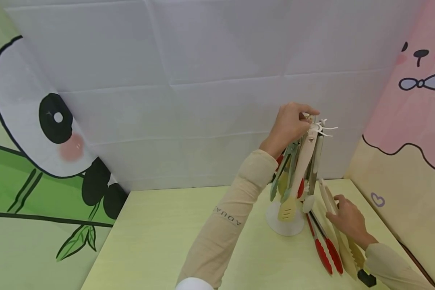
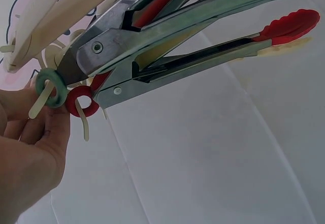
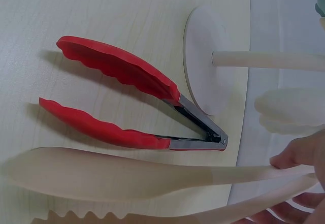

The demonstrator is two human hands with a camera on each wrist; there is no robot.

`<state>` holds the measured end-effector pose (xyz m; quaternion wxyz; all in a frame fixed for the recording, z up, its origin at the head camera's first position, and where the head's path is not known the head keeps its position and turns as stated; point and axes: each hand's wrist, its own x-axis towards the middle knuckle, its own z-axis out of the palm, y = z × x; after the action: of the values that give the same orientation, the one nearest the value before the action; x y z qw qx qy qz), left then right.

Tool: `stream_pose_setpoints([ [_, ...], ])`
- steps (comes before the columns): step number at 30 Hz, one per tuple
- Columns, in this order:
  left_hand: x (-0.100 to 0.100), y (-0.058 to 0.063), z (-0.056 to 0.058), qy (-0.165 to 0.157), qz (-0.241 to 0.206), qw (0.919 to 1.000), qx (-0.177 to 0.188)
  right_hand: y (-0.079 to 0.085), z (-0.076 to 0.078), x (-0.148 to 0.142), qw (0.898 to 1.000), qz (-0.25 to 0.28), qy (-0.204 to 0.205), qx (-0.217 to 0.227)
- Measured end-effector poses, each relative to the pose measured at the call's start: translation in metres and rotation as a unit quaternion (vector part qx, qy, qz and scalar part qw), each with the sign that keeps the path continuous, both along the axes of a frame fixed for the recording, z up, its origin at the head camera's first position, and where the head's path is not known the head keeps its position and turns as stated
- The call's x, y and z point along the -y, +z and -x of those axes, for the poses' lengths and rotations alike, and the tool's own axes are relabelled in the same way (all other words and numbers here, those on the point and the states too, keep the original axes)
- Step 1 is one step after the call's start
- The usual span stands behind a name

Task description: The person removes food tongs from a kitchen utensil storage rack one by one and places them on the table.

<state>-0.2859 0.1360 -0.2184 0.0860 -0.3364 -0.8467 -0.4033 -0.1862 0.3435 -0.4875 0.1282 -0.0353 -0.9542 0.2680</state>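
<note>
My left hand (image 1: pixel 291 123) holds the top of a white hanging stand (image 1: pixel 273 223), its fingers bent at the hooks. Several kitchen tongs hang there: green tongs (image 2: pixel 198 23), red-tipped tongs (image 2: pixel 203 69) and beige ones (image 1: pixel 306 157). Loops of the green and red pairs hang over hooks in the left wrist view. With my right hand (image 1: pixel 349 221) I grip a pair of beige tongs (image 3: pixel 117 176), thumb on one arm and fingers round the other. Their tips point toward the front of the table. Beside them, red tongs (image 3: pixel 122 69) lie spread on the table.
The pale wooden table (image 1: pixel 159 233) meets a white cloth backdrop (image 1: pixel 203 100). A yellowish scalloped piece (image 1: pixel 358 253) and a black piece (image 1: pixel 367 278) lie by my right forearm. A panda-printed panel (image 1: pixel 40 133) stands left, a pink-printed one (image 1: pixel 406 121) right.
</note>
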Motion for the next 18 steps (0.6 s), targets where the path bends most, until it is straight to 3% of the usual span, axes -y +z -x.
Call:
stream_pose_setpoints([
  [18, -0.0002, 0.0005, -0.0014, 0.0, -0.002, 0.9999, 0.016, -0.0054, 0.0078, -0.001, 0.999, -0.009, 0.009, 0.041],
])
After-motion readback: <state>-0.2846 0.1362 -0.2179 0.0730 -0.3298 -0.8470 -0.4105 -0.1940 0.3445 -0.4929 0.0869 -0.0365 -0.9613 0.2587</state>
